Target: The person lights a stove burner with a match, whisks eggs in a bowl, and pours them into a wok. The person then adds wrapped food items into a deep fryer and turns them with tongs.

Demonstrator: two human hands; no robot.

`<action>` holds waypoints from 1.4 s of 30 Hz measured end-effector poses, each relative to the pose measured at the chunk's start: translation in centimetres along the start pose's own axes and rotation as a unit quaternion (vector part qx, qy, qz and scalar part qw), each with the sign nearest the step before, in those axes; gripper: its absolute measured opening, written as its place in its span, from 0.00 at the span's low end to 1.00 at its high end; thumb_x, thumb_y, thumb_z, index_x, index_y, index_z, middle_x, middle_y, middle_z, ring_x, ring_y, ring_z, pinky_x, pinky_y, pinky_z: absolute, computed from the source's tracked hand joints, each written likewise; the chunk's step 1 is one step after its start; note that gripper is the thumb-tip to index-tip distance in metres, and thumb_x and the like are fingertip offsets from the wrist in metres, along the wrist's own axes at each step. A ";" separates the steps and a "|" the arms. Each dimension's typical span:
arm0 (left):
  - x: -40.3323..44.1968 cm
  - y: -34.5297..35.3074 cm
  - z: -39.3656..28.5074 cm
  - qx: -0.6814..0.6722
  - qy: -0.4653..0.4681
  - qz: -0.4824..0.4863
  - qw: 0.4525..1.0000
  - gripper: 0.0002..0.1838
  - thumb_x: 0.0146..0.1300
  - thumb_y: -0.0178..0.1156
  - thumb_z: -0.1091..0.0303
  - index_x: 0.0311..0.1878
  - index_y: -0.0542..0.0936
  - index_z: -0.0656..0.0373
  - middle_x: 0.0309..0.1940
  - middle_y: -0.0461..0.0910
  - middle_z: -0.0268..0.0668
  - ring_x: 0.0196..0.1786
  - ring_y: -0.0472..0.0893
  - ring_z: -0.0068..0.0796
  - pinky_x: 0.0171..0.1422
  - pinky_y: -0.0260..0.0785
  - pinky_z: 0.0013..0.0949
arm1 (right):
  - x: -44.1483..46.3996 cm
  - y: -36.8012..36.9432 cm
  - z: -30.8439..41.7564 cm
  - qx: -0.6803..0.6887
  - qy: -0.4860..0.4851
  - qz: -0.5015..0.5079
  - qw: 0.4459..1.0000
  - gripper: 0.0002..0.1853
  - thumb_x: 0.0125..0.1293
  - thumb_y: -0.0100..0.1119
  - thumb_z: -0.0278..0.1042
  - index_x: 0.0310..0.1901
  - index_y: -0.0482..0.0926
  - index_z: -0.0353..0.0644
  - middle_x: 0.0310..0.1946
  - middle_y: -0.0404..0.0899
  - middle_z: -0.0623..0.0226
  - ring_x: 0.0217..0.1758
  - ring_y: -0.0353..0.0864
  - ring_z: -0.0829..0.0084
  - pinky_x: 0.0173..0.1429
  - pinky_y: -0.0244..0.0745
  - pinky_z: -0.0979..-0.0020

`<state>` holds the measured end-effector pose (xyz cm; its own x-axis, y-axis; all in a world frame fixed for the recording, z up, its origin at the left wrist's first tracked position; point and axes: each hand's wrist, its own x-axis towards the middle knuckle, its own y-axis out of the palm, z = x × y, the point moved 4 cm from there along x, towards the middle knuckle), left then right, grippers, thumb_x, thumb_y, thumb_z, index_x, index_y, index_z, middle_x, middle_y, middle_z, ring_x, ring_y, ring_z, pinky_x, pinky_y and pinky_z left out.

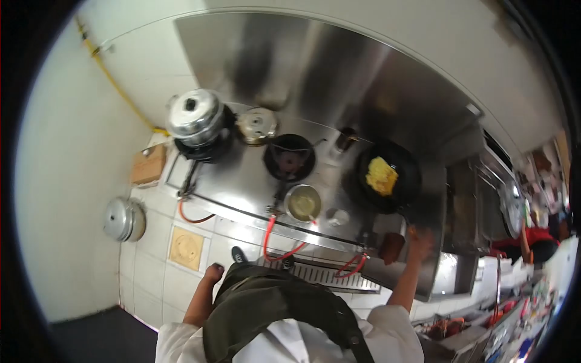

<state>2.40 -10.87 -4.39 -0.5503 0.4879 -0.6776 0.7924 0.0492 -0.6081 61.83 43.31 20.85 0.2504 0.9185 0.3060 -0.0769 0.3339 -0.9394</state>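
Extending to the handle end of the black pan (407, 192), the right hand (422, 243) appears blurred; whether its fingers grasp the handle or are released cannot be told. The pan lies at the right of the steel desk (242, 179), holding yellow food (381, 176) (paler at its upper part). The left hand (214, 271) hangs low beside the apron (272, 305), its fingers too small to read. A bowl (303, 203) of liquid sits near the middle burner (289, 158).

Glossy metal pot (196, 118); matt black pan (402, 175).
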 end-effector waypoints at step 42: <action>29.6 -34.0 8.7 -0.480 0.193 -0.137 0.845 0.12 0.52 0.65 0.74 0.41 0.81 0.65 0.35 0.80 0.43 0.40 0.81 0.36 0.45 0.73 0.32 | -58.1 -0.3 54.6 -0.010 -0.343 0.613 0.712 0.20 0.54 0.62 0.30 0.49 0.71 0.41 0.33 0.76 0.64 0.31 0.77 0.72 0.35 0.73 0.71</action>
<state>-43.15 -5.75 -7.33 -0.7680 0.5821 -0.2672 0.5993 0.8003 0.0211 -5.41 1.40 11.82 -0.5239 0.4066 -0.7485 0.1836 -0.8042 -0.5653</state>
